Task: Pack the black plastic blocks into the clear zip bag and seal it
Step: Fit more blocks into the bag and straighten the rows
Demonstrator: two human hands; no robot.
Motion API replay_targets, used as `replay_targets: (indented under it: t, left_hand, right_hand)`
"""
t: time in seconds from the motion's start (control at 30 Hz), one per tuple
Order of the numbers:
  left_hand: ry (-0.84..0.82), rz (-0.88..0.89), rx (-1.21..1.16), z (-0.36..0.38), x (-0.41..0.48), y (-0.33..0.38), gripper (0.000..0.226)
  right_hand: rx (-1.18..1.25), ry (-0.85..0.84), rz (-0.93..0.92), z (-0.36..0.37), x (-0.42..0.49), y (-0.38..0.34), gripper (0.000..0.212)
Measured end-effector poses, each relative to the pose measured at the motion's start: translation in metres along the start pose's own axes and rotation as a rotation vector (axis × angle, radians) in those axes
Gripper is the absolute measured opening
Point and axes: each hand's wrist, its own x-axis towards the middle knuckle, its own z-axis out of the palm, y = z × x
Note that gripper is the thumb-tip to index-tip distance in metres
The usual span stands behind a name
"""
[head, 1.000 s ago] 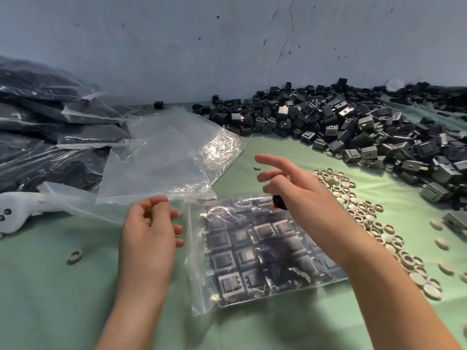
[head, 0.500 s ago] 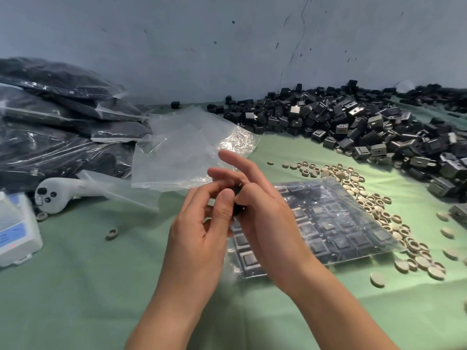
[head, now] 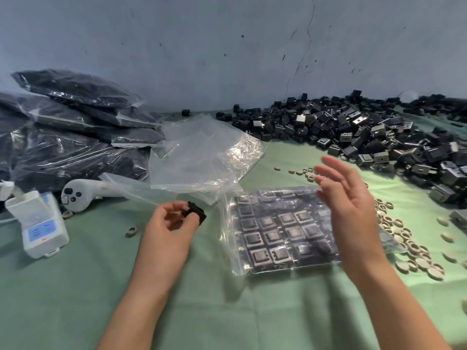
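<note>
A clear zip bag (head: 280,233) lies flat on the green cloth, holding rows of black plastic blocks. My left hand (head: 169,226) hovers left of the bag and pinches a single black block (head: 196,213) between thumb and fingers. Over the bag's right part, my right hand (head: 348,205) is raised with fingers spread and holds nothing. A large heap of loose black blocks (head: 353,132) fills the back right of the table.
Empty clear bags (head: 202,157) lie behind the filled one. Packed bags (head: 75,127) are stacked at the left. A white controller (head: 80,193) and a white device (head: 40,223) sit at the left. Beige rings (head: 404,238) are scattered right of the bag.
My hands were together over the bag's left edge; now they have parted. The left hand has moved left holding the block, and the right hand has lifted open to the right.
</note>
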Motion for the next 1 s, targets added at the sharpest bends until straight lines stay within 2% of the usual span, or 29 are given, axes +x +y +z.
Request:
replay_targets:
  t: [0.13,0.23,0.47,0.67,0.73,0.83,1.0]
  left_hand:
    - [-0.147,-0.01,0.062,0.015,0.0,-0.01,0.02]
    - [-0.168,-0.038,0.06,0.024,0.005,-0.014,0.021]
    - [-0.157,-0.154,-0.084,0.043,0.019,-0.021,0.022]
    - [-0.369,-0.174,-0.273,0.047,0.029,-0.016,0.048]
    - [-0.386,-0.184,-0.242,0.051,0.032,-0.017,0.057]
    - [-0.335,-0.15,-0.051,0.058,0.034,-0.02,0.037]
    - [-0.334,0.027,0.232,0.066,0.029,-0.017,0.026]
  right_hand:
    - [-0.19,0.233,0.033,-0.042,0.017,0.011,0.027]
    - [-0.342,0.292,0.084,-0.057,0.021,0.026,0.028]
    - [-0.686,0.164,0.074,-0.06,0.037,0.043,0.033]
    - [-0.839,-0.04,0.05,-0.056,0.053,0.05,0.034]
    - [-0.873,-0.09,0.078,-0.056,0.057,0.053,0.034]
    - [-0.89,-0.12,0.076,-0.055,0.061,0.055,0.034]
    - [-0.875,-0.116,0.078,-0.057,0.065,0.054,0.034]
